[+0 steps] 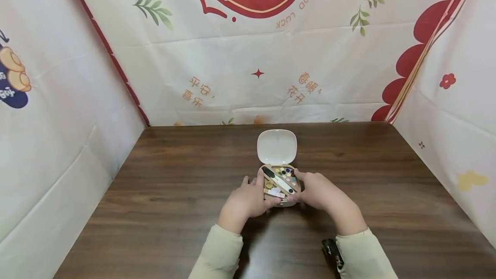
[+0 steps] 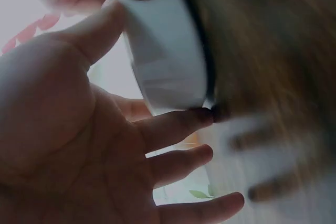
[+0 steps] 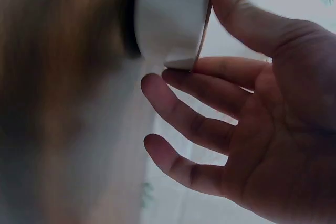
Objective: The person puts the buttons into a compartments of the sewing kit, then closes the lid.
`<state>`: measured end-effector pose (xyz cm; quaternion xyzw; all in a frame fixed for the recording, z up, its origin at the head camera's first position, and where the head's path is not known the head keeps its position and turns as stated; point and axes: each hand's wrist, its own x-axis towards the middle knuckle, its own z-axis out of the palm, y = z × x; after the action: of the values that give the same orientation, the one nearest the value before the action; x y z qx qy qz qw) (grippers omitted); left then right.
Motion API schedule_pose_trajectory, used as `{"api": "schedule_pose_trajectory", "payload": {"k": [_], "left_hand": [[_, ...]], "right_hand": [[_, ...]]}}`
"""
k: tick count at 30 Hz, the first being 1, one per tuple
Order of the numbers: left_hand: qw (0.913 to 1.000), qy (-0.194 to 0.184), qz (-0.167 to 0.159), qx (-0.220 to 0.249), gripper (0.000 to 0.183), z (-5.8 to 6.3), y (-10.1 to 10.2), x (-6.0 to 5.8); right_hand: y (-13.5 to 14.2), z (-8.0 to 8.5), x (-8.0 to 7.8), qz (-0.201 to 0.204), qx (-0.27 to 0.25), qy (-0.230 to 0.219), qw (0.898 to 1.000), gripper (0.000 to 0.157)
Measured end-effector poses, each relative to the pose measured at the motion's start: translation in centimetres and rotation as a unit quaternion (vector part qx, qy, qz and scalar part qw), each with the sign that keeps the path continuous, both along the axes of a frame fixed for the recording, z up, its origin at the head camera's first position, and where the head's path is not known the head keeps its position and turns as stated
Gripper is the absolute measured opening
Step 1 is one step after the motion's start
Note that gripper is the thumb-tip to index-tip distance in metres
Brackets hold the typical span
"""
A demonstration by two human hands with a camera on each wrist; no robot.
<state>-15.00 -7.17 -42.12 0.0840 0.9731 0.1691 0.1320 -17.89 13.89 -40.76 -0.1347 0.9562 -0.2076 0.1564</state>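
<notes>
A small white sewing kit (image 1: 277,147) stands with its lid raised on the brown table. Its tan insert holds colored buttons (image 1: 287,171), a long black-and-white tool (image 1: 279,180) lying diagonally, and a few small items at the lower left. My left hand (image 1: 248,199) grips the kit's left side between thumb and forefinger. On the opposite side, my right hand (image 1: 317,189) grips it likewise. The left wrist view shows the white case (image 2: 168,51) with a round tan clasp. In the right wrist view, the other fingers (image 3: 194,124) extend beneath the case (image 3: 173,19).
A dark wooden table (image 1: 186,171) spreads around the kit. White printed cloth (image 1: 240,55) hangs behind it and on both sides. Beside the right sleeve lies a black strap-like object (image 1: 331,251), partly hidden.
</notes>
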Motion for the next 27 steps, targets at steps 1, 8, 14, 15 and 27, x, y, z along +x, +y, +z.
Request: {"api": "schedule_pose_trajectory", "payload": {"k": [1,8,14,15,27], "left_hand": [[0.9999,-0.003,0.001,0.011,0.104,0.1,-0.1,-0.2],[0.9973,-0.023,0.013,0.069,0.107,0.2,-0.6,-0.5],[0.9917,-0.031,-0.029,0.121,0.091,1.0,-2.7,-1.1],[0.9908,-0.032,-0.026,0.129,0.089,1.4,-3.3,-1.4],[0.9336,-0.026,0.055,0.353,0.086,3.8,-4.2,-5.4]], "right_hand": [[0.2,-0.1,0.0,-0.006,-0.012,-0.003,1.0,0.094],[0.7,-0.7,0.3,-0.001,-0.071,-0.023,0.997,0.098],[2.1,0.4,0.6,0.029,-0.113,-0.022,0.993,0.102],[2.4,0.8,0.5,0.024,-0.127,-0.023,0.991,0.1],[0.8,2.8,-1.8,-0.061,-0.267,-0.007,0.962,0.08]]}}
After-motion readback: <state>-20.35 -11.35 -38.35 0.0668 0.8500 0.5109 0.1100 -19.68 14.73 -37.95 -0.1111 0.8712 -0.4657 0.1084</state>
